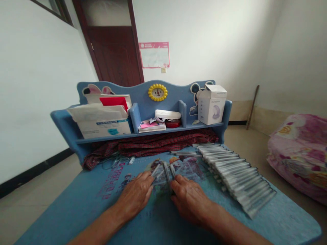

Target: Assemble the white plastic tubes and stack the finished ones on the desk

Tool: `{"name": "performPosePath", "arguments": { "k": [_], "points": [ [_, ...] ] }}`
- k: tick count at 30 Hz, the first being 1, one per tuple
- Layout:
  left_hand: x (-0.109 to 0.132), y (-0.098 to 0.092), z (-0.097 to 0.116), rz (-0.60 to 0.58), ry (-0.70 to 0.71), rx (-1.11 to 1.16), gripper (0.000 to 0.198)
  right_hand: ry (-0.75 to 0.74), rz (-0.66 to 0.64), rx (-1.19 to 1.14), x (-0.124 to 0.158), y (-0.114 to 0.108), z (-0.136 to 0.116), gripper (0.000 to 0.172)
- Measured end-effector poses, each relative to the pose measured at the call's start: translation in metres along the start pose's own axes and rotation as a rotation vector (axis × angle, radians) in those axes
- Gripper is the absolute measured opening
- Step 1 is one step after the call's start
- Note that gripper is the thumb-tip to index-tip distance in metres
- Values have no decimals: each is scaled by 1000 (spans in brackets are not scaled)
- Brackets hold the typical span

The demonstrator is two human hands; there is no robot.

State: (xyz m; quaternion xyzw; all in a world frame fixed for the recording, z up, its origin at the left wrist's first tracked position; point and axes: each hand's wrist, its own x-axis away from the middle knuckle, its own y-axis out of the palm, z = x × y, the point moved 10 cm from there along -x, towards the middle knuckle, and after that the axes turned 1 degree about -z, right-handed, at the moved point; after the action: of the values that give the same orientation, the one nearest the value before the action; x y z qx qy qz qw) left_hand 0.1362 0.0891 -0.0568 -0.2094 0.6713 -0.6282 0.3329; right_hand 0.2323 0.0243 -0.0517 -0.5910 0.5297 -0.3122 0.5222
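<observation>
Both of my hands rest on a blue desk (76, 204) with a cartoon print. My left hand (136, 195) and my right hand (187, 197) have their fingers curled round a small bunch of clear plastic tubes (163, 172) lying between them near the desk's middle. To the right, a long row of the same clear tubes (235, 175) lies side by side, running from the shelf toward the desk's right front corner.
A blue shelf unit (150, 131) stands at the back of the desk with papers (102, 119), a white box (211, 103), a yellow clock (157, 92) and a red checked cloth (153, 144) beneath. A floral bundle (298, 153) lies at right; a dark door (114, 54) stands behind.
</observation>
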Motion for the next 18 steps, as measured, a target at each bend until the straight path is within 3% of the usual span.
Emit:
{"name": "performPosePath", "arguments": {
  "k": [6, 14, 18],
  "points": [
    [3, 1, -6, 46, 4, 0, 23, 15, -81, 54, 9, 0, 0, 21],
    [5, 6, -5, 55, 30, 39, 25, -30, -76, 40, 23, 8, 1, 21],
    [9, 4, -3, 44, 36, 53, 23, 65, -60, 22, 28, 6, 16, 19]
  ]
}}
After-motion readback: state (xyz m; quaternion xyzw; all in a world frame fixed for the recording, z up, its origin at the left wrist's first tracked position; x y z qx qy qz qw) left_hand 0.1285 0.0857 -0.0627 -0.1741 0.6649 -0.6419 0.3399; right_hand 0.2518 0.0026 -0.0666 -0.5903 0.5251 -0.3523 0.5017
